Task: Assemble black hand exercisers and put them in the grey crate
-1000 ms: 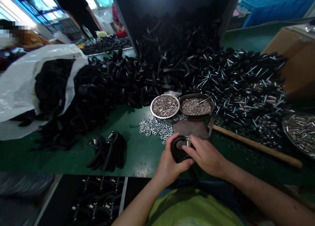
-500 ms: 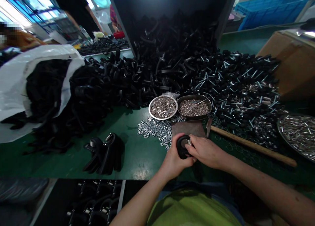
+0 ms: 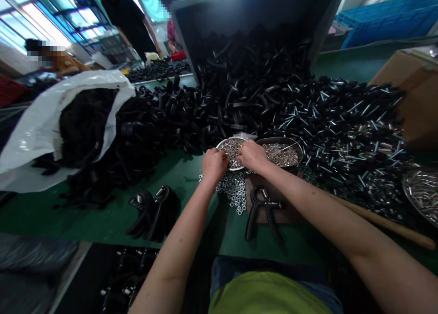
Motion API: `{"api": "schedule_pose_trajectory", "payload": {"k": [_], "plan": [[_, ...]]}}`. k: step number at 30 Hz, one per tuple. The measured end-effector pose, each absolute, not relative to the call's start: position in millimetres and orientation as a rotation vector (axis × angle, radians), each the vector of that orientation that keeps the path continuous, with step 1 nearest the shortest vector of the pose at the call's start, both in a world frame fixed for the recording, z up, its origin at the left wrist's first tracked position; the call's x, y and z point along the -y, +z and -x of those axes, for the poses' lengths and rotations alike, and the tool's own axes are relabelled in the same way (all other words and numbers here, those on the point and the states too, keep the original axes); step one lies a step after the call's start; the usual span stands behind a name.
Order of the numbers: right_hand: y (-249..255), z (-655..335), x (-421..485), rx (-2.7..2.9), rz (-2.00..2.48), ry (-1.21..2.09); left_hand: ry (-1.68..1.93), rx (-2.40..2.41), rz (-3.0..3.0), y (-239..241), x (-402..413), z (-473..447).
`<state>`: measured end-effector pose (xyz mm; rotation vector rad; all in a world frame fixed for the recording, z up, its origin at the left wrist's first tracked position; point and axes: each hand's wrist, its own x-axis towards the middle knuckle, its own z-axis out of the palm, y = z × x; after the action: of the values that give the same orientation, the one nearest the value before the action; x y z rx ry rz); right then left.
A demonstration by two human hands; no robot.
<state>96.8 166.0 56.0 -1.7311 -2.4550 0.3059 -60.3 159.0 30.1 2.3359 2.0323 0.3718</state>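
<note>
My left hand (image 3: 215, 164) is at the left rim of a round bowl (image 3: 224, 143) of small metal pins and rings. Its fingers are curled and pressed together; whatever they pinch is too small to name. From the right, my right hand (image 3: 253, 157) reaches into the same bowl, fingertips closed among the metal parts. A black hand gripper (image 3: 252, 216) with a coil spring lies near me, legs spread, partly on a brown plate (image 3: 290, 210). Loose nuts (image 3: 236, 195) are spread below the bowl. An oval dish (image 3: 282, 155) of tiny metal parts adjoins my right hand.
More black hand grippers (image 3: 150, 213) stand at left. Black handles (image 3: 236, 99) heap behind the bowls, beside a white sack (image 3: 30, 127). Bolted parts (image 3: 342, 108), a cardboard box (image 3: 407, 95) and a wooden-handled hammer (image 3: 386, 220) are at right. Co-workers (image 3: 130, 22) are at the back.
Both hands have let go of the black hand gripper, which now lies on the table and plate. They have moved forward to the round bowl. The view has shifted slightly left.
</note>
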Motion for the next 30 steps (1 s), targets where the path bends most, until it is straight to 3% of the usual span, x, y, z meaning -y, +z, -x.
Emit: {"api": "schedule_pose_trajectory", "payload": {"k": [12,19,30], "plan": [[49.4,-108.2,-162.1,2.17,1.679,0.494,0.272,-1.901,-2.377,16.8,-172.3,62.1],[34.9,-165.5,-102.1,1.735,1.437,1.167,0.332,-1.804,-2.371,21.4,-177.0,68.3],[11.4,-170.3,-78.8,2.073,1.585,0.816,0.762,-1.751,-1.833,15.0,-169.1,80.2]]}}
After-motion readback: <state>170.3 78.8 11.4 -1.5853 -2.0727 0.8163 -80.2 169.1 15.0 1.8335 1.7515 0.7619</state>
